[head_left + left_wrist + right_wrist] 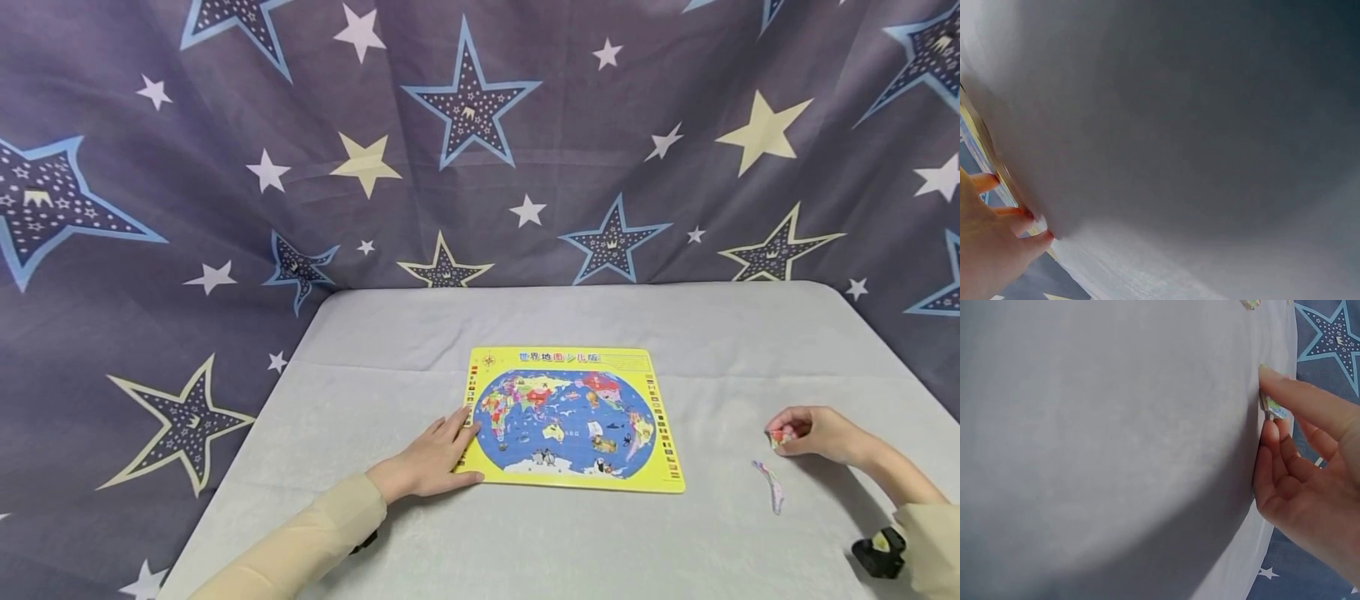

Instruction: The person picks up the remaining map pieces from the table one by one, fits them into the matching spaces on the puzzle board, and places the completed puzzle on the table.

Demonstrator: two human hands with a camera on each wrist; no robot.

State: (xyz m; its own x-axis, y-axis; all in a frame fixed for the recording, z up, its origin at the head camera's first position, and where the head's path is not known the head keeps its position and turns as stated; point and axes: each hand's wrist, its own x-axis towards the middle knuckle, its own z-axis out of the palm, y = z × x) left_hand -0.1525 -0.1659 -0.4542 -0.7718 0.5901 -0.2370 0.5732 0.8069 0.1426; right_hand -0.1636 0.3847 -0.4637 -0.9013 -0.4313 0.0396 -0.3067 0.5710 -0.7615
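Observation:
A yellow-bordered world map puzzle board (566, 481) lies flat on the table. My left hand (431, 458) rests at its left edge, fingers spread and fairly straight, fingertips touching the border. The left wrist view shows that hand (994, 240) only in its lower left corner. Off to the right of the board, my right hand (825, 435) pinches a small colourful puzzle piece (778, 437) between thumb and fingers. In the right wrist view, part of the piece (1275, 407) shows below the thumb. A long, narrow puzzle piece (769, 487) lies on the cloth near that hand.
Pale grey cloth (570, 550) covers the table. Behind and beside it hangs a dark curtain (420, 208) with a star pattern. A dark band (879, 552) sits at the right wrist.

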